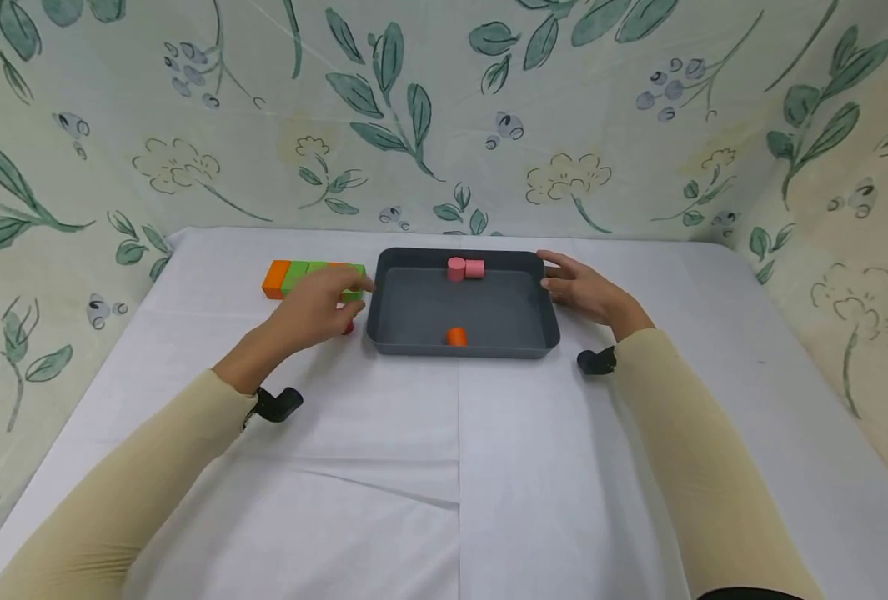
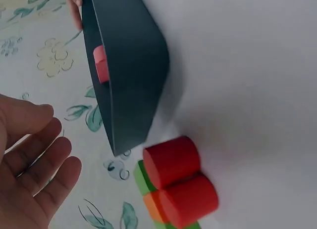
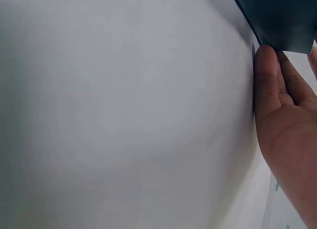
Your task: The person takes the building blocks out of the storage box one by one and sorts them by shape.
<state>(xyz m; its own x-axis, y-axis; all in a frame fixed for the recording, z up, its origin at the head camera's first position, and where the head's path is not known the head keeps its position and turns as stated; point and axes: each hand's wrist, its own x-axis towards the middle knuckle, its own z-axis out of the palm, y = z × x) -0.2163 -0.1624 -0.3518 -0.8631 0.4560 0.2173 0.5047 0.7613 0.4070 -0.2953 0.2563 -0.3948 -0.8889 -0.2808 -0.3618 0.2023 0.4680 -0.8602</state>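
A dark grey tray [image 1: 466, 304] lies on the white-covered table. Inside it, two pink cylinders [image 1: 456, 269] sit by the back wall and an orange piece [image 1: 456, 337] near the front. At the tray's right end, my right hand [image 1: 588, 292] touches the wall with extended fingers; in the right wrist view, the hand [image 3: 290, 105] is against the tray [image 3: 282, 21]. My left hand [image 1: 312, 307] hovers left of the tray, fingers loosely bent, holding nothing. The left wrist view shows this hand [image 2: 34, 164] apart from two red cylinders [image 2: 173, 162] beside the tray [image 2: 133, 66].
Left of the tray stands a row of green and orange blocks [image 1: 277, 279], partly hidden behind my left hand. A leaf-patterned cloth [image 1: 444, 108] hangs behind the table. The white tablecloth [image 1: 383, 500] has creases at the front.
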